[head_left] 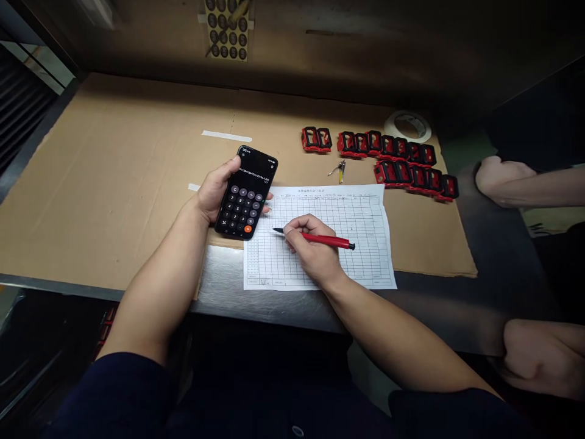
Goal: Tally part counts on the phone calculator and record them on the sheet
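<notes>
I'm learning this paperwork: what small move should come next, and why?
Probably write a figure on the form with the red pen: the right hand aims its tip at the grid, while the left hand holds a phone showing a calculator sum.

Dim scene, stretched toward the edges
Paper (365,222) is brightest; soft glare marks the metal surface (223,279) and wall (329,61); the lower corners sink into darkness.

Both bare forearms (159,271) reach forward, the left grip (211,192) clasping, the right grip (316,257) curled in a pinch.
</notes>
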The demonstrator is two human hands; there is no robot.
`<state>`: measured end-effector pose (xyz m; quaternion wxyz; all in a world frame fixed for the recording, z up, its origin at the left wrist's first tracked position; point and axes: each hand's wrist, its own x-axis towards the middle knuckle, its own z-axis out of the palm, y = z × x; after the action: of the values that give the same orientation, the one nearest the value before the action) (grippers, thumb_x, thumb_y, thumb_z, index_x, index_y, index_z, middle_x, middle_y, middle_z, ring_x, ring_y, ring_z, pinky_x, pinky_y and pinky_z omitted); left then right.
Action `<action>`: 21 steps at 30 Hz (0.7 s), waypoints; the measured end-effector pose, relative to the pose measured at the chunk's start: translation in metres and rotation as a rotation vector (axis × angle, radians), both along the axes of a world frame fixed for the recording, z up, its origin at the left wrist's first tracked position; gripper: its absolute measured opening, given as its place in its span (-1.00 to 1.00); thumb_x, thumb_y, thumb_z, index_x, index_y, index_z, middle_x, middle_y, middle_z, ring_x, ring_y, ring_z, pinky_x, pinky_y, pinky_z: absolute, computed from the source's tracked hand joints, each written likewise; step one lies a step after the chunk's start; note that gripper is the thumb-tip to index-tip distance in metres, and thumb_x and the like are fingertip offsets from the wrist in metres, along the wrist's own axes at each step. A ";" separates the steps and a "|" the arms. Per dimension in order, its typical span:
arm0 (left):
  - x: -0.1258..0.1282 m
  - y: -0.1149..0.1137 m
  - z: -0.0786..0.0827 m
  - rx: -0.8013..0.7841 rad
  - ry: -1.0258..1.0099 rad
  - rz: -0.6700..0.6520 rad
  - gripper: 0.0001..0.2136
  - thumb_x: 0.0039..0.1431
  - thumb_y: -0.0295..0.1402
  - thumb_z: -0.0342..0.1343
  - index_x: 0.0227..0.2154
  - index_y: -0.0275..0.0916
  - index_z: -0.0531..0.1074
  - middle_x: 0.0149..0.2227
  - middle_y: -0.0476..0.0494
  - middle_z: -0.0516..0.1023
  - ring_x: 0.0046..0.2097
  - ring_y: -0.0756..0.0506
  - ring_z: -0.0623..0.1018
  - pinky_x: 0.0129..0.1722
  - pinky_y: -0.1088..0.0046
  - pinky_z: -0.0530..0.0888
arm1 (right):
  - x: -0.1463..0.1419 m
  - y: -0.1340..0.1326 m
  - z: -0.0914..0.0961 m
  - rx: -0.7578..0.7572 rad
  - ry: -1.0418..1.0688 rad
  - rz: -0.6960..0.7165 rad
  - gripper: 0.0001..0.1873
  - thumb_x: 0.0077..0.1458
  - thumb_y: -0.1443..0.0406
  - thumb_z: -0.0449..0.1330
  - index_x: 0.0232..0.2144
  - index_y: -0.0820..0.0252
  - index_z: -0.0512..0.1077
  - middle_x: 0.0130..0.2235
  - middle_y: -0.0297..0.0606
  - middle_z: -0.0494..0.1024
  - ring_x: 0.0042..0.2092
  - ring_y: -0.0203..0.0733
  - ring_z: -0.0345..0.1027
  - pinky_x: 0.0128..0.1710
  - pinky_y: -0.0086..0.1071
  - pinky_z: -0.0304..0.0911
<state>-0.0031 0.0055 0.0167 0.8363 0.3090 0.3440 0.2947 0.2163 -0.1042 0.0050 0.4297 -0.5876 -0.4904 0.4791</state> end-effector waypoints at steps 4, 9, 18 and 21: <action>0.001 -0.001 0.001 -0.003 0.005 0.017 -0.41 0.31 0.08 0.06 0.14 -0.34 0.43 -0.15 -0.38 0.72 -0.20 -0.34 0.75 -0.11 0.09 0.66 | 0.001 -0.001 -0.005 0.020 0.041 0.003 -0.71 0.18 0.05 0.29 -0.43 0.10 0.52 -0.53 -0.39 0.47 -0.47 -0.25 0.31 -0.42 -0.31 0.24; 0.001 -0.001 0.002 0.011 0.009 0.006 -0.32 0.34 0.21 -0.05 0.11 -0.34 0.47 -0.16 -0.38 0.72 -0.21 -0.34 0.75 -0.16 0.11 0.67 | 0.005 0.000 -0.003 0.252 0.051 -0.079 -0.45 0.36 -0.05 0.12 -0.57 0.09 0.50 -0.49 -0.28 0.49 -0.39 -0.17 0.40 -0.34 -0.24 0.33; 0.000 0.003 -0.008 0.042 -0.032 -0.020 -0.25 0.21 0.30 0.05 0.10 -0.33 0.47 -0.16 -0.38 0.72 -0.21 -0.34 0.75 -0.14 0.09 0.67 | 0.006 0.001 0.007 0.886 -0.381 -0.093 -0.76 0.39 0.31 0.16 -0.01 0.07 0.59 -0.27 -0.27 0.60 -0.33 -0.21 0.48 -0.36 -0.27 0.39; -0.001 0.004 -0.010 0.030 -0.027 -0.022 -0.26 0.19 0.30 0.07 0.07 -0.33 0.48 -0.17 -0.39 0.72 -0.22 -0.33 0.75 -0.13 0.10 0.67 | 0.002 0.001 0.010 0.968 -0.545 -0.042 -0.88 0.32 0.34 0.26 -0.28 0.11 0.60 -0.45 -0.35 0.54 -0.45 -0.26 0.36 -0.43 -0.32 0.29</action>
<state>-0.0038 0.0097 0.0066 0.8393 0.3213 0.3249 0.2946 0.2179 -0.1028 0.0153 0.5176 -0.4353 -0.7364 0.0209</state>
